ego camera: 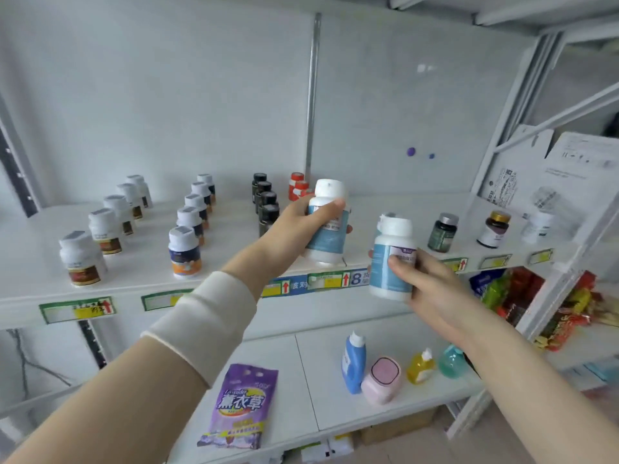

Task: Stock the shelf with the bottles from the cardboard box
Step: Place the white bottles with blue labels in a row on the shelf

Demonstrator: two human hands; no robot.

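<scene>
My left hand grips a white bottle with a blue label, held upright just above the front part of the white shelf. My right hand holds a second, matching white bottle in front of the shelf edge, slightly lower and to the right of the first. Rows of white-capped bottles stand on the shelf to the left, with dark bottles and orange ones behind my left hand. The cardboard box is out of view.
Single bottles stand on the shelf to the right, near a tilted white carton. The lower shelf holds a purple detergent bag, a blue bottle, a pink container and small bottles. Snack packets fill the right rack.
</scene>
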